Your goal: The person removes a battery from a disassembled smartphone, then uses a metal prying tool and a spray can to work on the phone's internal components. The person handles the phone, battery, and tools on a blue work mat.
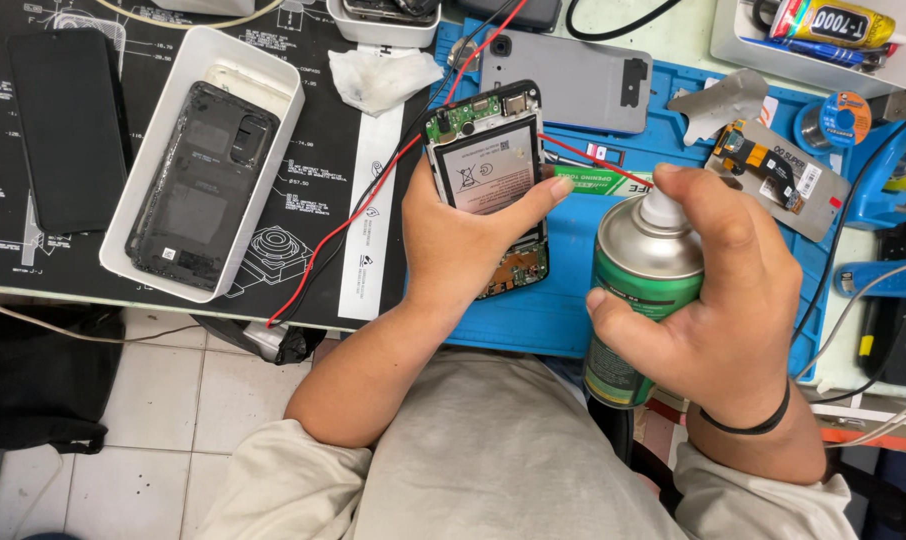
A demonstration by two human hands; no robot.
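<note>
Left hand (453, 240): grip closed around an opened phone (491, 170), back cover off, battery and green board exposed, thumb across the battery. Right hand (718, 300): grip wrapped round a green spray can (638, 290), index finger on the white nozzle. Can sits just right of the phone. Both held above a blue mat (573, 300) on the surface. White tray (273, 130) with a black back cover (198, 190) lies well left of the phone.

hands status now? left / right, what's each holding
Left hand: closed on an opened phone, back cover off, battery showing.
Right hand: closed on a green spray can, forefinger on its nozzle.
</note>
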